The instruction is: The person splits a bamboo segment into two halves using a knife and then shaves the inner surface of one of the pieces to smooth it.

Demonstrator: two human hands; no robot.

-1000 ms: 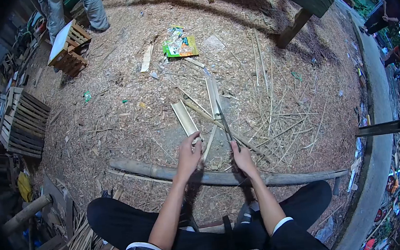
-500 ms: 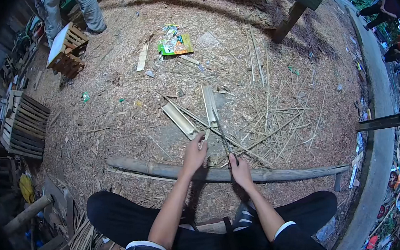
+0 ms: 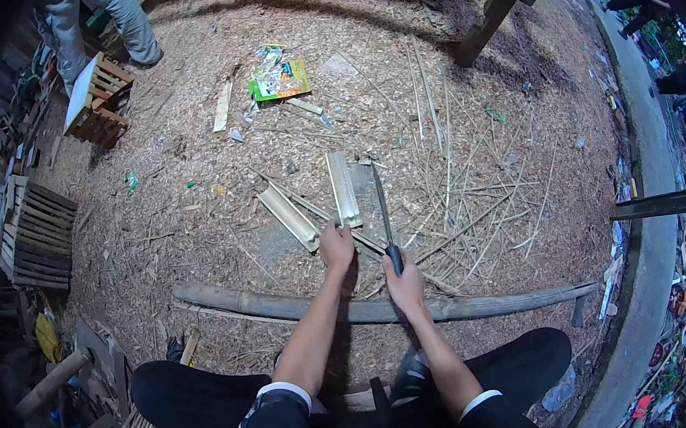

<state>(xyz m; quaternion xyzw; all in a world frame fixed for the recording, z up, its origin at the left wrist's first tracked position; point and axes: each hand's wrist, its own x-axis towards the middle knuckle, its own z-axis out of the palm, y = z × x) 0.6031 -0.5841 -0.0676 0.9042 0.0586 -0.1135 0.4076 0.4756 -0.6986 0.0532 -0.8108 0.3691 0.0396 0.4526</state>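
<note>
My right hand is closed around the black handle of a long-bladed knife, its blade pointing away from me. To the left of the blade lies a split bamboo piece, pale hollow side up. My left hand has its fingers curled at the near end of this piece and appears to grip it; the fingertips are partly hidden. Another split bamboo piece rests at an angle further left. Thin bamboo strips are scattered to the right of the knife.
A long bamboo pole lies across the ground before my legs. Slatted wooden crates stand at left, near a person's legs. A colourful plastic packet is on the shavings ahead. A wooden post rises at upper right.
My left hand has shifted forward to the near end of the middle bamboo piece. The knife has swung away from that piece to the right, and my right hand has moved slightly forward.
</note>
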